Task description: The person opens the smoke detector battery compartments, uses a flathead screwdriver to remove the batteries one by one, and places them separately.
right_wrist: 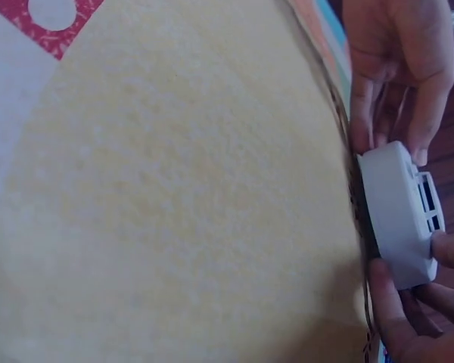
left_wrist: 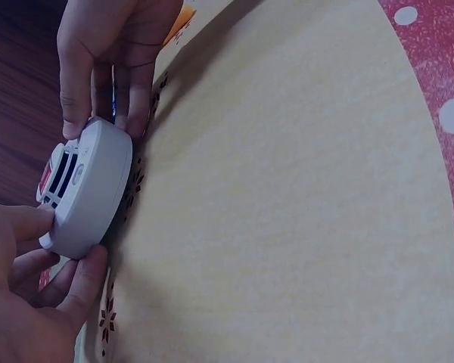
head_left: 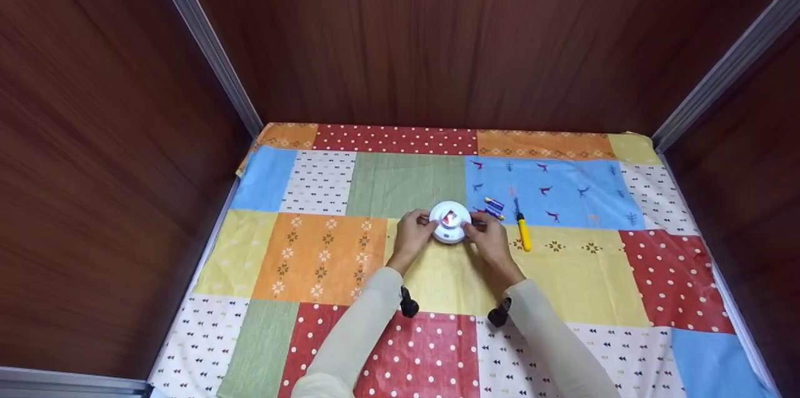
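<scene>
A round white smoke detector (head_left: 447, 236) with a red label on its raised centre is held between both hands, low over the cloth. My left hand (head_left: 412, 238) grips its left edge, thumb on the upper face and fingers curled beneath the rim. On the opposite edge my right hand (head_left: 492, 242) grips it the same way. In the left wrist view the detector (left_wrist: 98, 189) shows its slotted side vents, tilted by the camera's angle. The right wrist view shows the detector (right_wrist: 397, 219) with fingertips under its rim at both ends.
Just beyond the right hand lie two blue batteries (head_left: 494, 203). Right of them is a screwdriver (head_left: 524, 234) with a yellow handle. A patchwork cloth (head_left: 337, 260) covers the surface, and brown wooden panels (head_left: 412, 35) stand at the back and both sides.
</scene>
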The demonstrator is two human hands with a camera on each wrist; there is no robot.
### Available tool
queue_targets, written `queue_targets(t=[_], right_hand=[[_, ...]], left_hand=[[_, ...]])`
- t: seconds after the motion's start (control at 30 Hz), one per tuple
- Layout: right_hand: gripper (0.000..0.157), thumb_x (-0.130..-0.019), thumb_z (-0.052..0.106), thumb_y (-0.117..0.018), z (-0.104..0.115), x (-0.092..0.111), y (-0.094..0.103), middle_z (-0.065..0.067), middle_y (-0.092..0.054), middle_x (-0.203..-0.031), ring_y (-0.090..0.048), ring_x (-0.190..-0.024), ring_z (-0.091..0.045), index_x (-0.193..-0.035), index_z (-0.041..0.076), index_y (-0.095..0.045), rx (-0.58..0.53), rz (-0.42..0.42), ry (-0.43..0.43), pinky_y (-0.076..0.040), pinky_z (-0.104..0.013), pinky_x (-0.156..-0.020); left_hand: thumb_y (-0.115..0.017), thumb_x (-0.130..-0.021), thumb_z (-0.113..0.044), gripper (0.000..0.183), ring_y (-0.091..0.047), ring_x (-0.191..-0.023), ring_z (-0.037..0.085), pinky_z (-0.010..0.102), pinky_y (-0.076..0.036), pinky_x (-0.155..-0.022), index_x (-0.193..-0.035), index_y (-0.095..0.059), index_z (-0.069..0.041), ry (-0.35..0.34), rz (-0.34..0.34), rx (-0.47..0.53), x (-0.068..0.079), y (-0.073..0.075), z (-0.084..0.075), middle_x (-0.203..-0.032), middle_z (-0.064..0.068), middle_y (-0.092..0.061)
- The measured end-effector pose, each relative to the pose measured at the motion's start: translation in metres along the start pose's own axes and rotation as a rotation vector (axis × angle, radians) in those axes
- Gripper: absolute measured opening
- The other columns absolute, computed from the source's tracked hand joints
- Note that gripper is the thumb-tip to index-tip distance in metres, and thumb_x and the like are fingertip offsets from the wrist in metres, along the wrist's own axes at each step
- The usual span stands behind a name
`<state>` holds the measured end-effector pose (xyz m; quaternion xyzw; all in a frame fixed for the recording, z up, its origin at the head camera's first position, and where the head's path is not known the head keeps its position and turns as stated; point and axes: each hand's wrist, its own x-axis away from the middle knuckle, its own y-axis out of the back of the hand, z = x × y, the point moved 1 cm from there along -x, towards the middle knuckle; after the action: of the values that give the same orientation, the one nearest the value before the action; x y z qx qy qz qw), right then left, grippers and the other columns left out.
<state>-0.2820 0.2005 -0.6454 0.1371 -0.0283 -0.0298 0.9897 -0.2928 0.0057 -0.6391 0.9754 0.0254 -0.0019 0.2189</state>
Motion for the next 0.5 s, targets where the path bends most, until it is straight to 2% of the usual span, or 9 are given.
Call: queue_targets(t=[0.17, 0.4, 0.5], right_hand=[[0.033, -0.101, 0.007, -0.071, 0.0020, 0.0014, -0.0025, -0.028, -0.072, -0.125, -0.072, -0.108, -0.034, -0.130, -0.008, -0.069, 0.103, -0.036, 0.048, -0.062, -0.024, -0.075], [0.032, -0.099, 0.007, -0.073, 0.0039, 0.0021, -0.0035, -0.028, -0.074, -0.122, -0.071, -0.109, -0.036, -0.126, -0.009, -0.072, 0.233, -0.065, 0.084, -0.060, -0.043, -0.096], [0.031, -0.098, 0.006, -0.074, 0.0037, 0.0015, -0.0030, -0.027, -0.074, -0.119, -0.071, -0.104, -0.035, -0.124, -0.010, -0.072, 0.241, -0.073, 0.080, -0.060, -0.038, -0.089]], left_hand=[[-0.078, -0.095, -0.014, 0.021, -0.066, -0.089, 0.016, 0.027, -0.056, -0.079, -0.111, -0.078, 0.000, 0.025, -0.002, -0.025, 0.0019, -0.0018, 0.0005, -0.098, 0.010, -0.072], [-0.077, -0.095, -0.010, 0.022, -0.066, -0.089, 0.016, 0.027, -0.057, -0.079, -0.113, -0.079, 0.003, 0.032, 0.021, -0.018, 0.0012, -0.0026, 0.0023, -0.097, 0.011, -0.073], [-0.077, -0.094, -0.008, 0.023, -0.066, -0.089, 0.015, 0.026, -0.057, -0.079, -0.113, -0.079, 0.003, 0.035, 0.031, -0.007, 0.0004, -0.0024, 0.0020, -0.097, 0.011, -0.074]])
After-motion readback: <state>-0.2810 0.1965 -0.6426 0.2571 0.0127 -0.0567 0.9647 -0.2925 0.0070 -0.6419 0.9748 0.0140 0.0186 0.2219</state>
